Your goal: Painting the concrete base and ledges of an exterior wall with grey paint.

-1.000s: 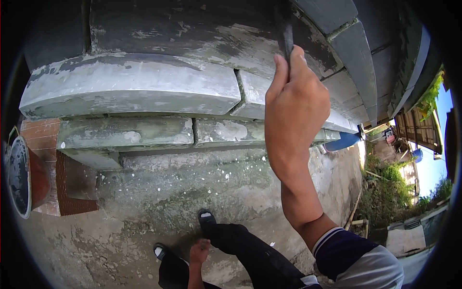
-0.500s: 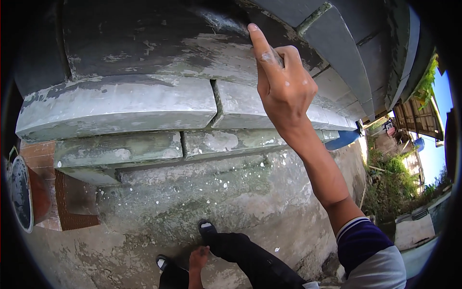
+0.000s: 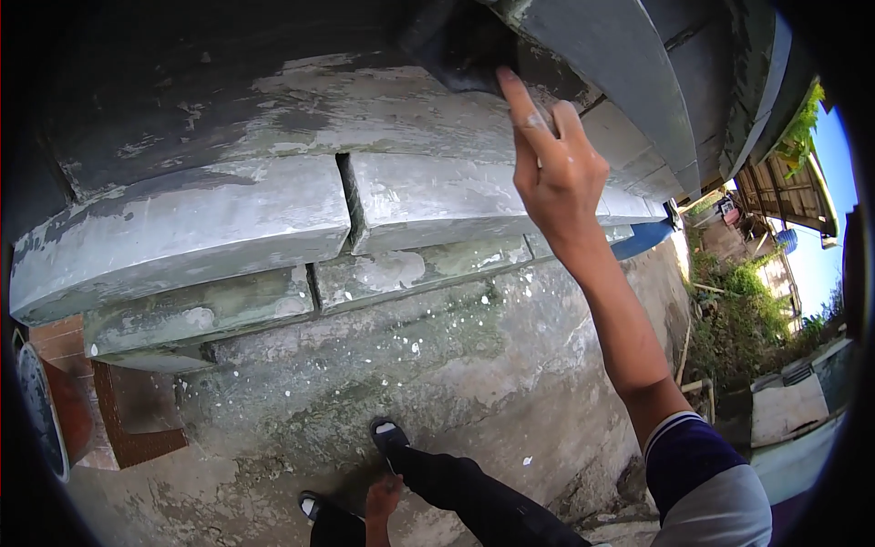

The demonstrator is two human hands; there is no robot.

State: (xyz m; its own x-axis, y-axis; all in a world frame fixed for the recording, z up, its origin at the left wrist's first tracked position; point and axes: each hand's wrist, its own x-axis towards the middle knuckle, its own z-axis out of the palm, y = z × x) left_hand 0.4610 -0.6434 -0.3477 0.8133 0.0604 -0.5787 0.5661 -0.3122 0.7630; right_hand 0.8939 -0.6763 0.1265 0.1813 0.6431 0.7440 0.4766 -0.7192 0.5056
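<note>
Up against the dark, patchy wall, my right hand is closed round a broad-bladed putty knife. Its handle is mostly hidden in my fist, and my index finger stretches along toward the dark, slightly blurred blade. The blade lies at the wall surface, which shows pale scraped or smeared patches. Low down by my leg hangs my left hand, its fingers curled; whatever they hold, if anything, is too small to make out.
Below the wall runs a pale stepped ledge with gaps between its blocks. A reddish bucket stands at the far left beside a brown sheet. White specks dot the concrete floor. A blue container sits at the right end.
My right hand and the putty knife have shifted a little right and down along the wall. The view has also tilted slightly. My left hand stays low by my leg.
</note>
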